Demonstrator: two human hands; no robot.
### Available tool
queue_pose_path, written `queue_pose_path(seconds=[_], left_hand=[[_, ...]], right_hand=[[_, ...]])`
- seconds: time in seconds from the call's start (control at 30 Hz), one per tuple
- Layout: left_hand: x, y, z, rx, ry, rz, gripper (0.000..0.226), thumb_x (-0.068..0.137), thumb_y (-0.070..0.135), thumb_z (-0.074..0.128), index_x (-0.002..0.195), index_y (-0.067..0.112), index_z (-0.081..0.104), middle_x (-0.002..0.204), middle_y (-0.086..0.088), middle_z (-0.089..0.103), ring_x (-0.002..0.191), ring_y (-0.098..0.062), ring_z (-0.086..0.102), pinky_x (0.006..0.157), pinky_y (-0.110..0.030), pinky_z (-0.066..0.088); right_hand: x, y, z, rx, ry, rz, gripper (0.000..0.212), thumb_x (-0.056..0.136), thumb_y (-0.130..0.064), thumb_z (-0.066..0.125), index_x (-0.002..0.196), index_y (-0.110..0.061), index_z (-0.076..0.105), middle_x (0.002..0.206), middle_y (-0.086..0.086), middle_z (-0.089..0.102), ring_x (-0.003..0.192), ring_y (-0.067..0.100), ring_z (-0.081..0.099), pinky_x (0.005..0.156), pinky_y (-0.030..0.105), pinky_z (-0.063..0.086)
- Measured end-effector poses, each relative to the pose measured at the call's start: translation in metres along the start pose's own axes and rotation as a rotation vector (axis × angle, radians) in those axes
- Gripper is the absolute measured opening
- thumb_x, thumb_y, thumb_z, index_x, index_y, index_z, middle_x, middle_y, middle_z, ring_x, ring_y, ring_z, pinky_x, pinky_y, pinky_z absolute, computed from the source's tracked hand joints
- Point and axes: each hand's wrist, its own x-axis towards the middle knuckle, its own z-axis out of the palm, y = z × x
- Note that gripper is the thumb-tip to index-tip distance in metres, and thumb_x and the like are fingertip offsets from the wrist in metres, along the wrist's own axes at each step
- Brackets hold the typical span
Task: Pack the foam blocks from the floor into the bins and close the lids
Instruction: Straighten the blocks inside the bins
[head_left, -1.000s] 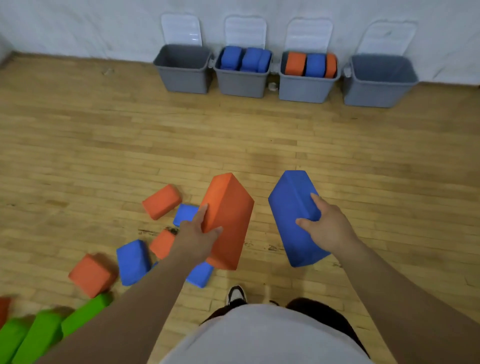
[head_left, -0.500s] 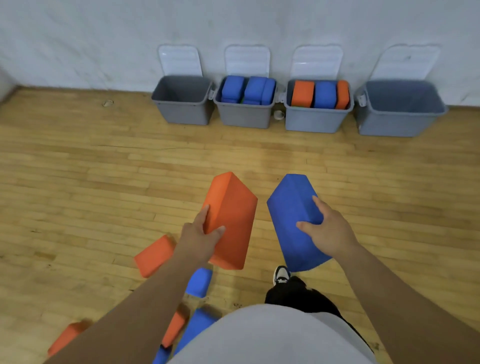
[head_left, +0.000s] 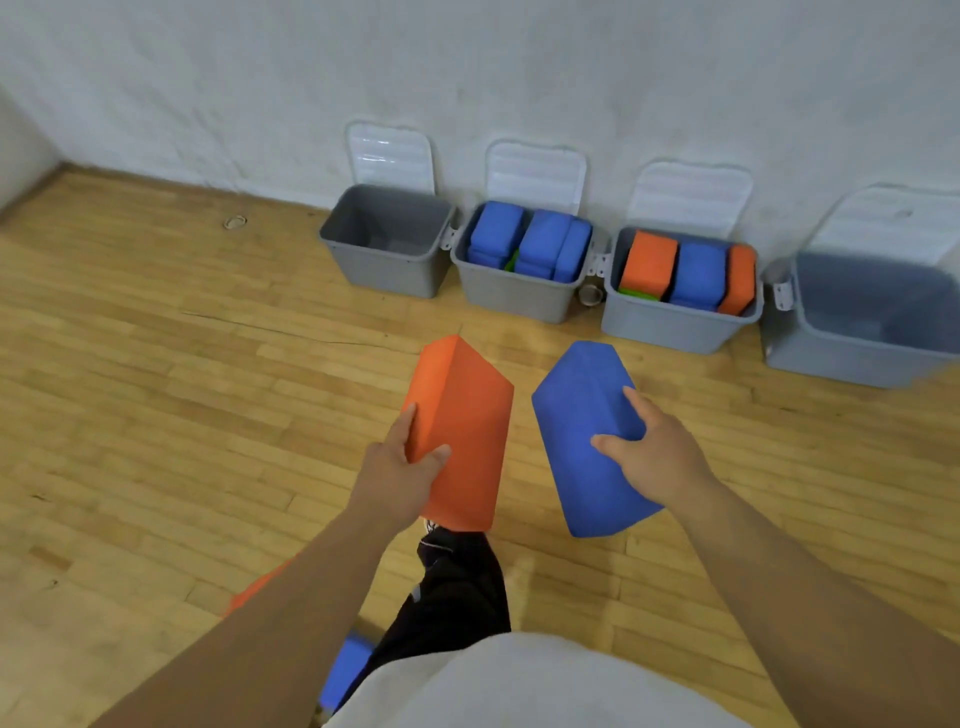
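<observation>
My left hand (head_left: 397, 475) grips an orange foam block (head_left: 462, 431), held off the floor. My right hand (head_left: 657, 457) grips a blue foam block (head_left: 582, 431) beside it. Several grey bins stand open along the white wall ahead. The leftmost bin (head_left: 387, 244) holds nothing. The second bin (head_left: 511, 288) is filled with blue blocks. The third bin (head_left: 670, 322) holds orange and blue blocks over a green one. The rightmost bin (head_left: 852, 353) looks bare inside. Each white lid (head_left: 535, 174) leans back against the wall.
Behind my left arm, an orange block (head_left: 254, 592) and a blue block (head_left: 345, 670) lie on the wooden floor. A small roll of tape (head_left: 591, 295) sits between the second and third bins. The wall corner is at far left.
I have walked toward the bins with both blocks; the bins are nearer and larger. The scattered floor blocks have slipped out of view behind me.
</observation>
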Motion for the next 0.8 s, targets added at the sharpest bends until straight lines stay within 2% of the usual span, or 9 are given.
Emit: queue_pose_path(seconds=[0.13, 0.23, 0.33, 0.47, 0.6, 0.8], left_hand=[[0.095, 0.012, -0.018, -0.021, -0.007, -0.014, 0.082, 0.085, 0.061, 0.066, 0.153, 0.055, 0.022, 0.142, -0.001, 0.047, 0.117, -0.023, 0.058, 0.101, -0.045, 0.052], [0.171, 0.026, -0.044, -0.029, -0.036, -0.043, 0.091, 0.071, 0.072, 0.063, 0.151, 0.058, 0.023, 0.145, -0.003, 0.045, 0.119, -0.026, 0.057, 0.104, -0.049, 0.050], [0.237, 0.049, -0.077, -0.016, -0.052, -0.044, 0.083, 0.081, 0.065, 0.066, 0.151, 0.058, 0.022, 0.145, -0.004, 0.045, 0.120, -0.028, 0.056, 0.104, -0.049, 0.050], [0.312, 0.078, -0.122, 0.001, -0.054, -0.035, 0.092, 0.065, 0.079, 0.057, 0.148, 0.063, 0.020, 0.143, -0.003, 0.047, 0.118, -0.028, 0.057, 0.103, -0.050, 0.051], [0.370, 0.096, -0.153, -0.044, -0.027, -0.033, 0.091, 0.066, 0.078, 0.058, 0.148, 0.063, 0.021, 0.142, -0.002, 0.047, 0.116, -0.026, 0.058, 0.103, -0.050, 0.051], [0.453, 0.108, -0.187, -0.042, 0.043, -0.090, 0.092, 0.066, 0.080, 0.054, 0.148, 0.062, 0.019, 0.141, -0.001, 0.048, 0.117, -0.026, 0.057, 0.103, -0.052, 0.050]], right_hand=[[0.073, -0.049, 0.012, -0.029, 0.007, 0.019, 0.082, 0.091, -0.043, 0.070, 0.159, -0.039, 0.025, 0.161, -0.003, 0.034, 0.134, 0.025, 0.048, 0.084, 0.031, 0.039], [0.129, -0.094, 0.018, -0.032, 0.014, 0.026, 0.082, 0.092, -0.042, 0.070, 0.159, -0.039, 0.024, 0.164, -0.009, 0.030, 0.142, 0.023, 0.041, 0.090, 0.032, 0.039], [0.181, -0.149, 0.022, -0.018, 0.013, 0.035, 0.081, 0.092, -0.042, 0.070, 0.159, -0.038, 0.024, 0.165, -0.011, 0.027, 0.148, 0.021, 0.033, 0.095, 0.032, 0.037], [0.241, -0.214, 0.033, -0.009, 0.011, 0.010, 0.082, 0.092, -0.042, 0.070, 0.159, -0.037, 0.025, 0.166, -0.010, 0.025, 0.150, 0.021, 0.029, 0.108, 0.038, 0.037], [0.297, -0.268, 0.043, -0.009, -0.028, -0.010, 0.082, 0.092, -0.044, 0.070, 0.159, -0.039, 0.023, 0.166, -0.010, 0.024, 0.150, 0.021, 0.028, 0.114, 0.043, 0.036], [0.394, -0.338, 0.064, -0.037, -0.085, -0.040, 0.083, 0.093, -0.044, 0.069, 0.160, -0.038, 0.021, 0.166, -0.008, 0.024, 0.148, 0.023, 0.032, 0.107, 0.041, 0.038]])
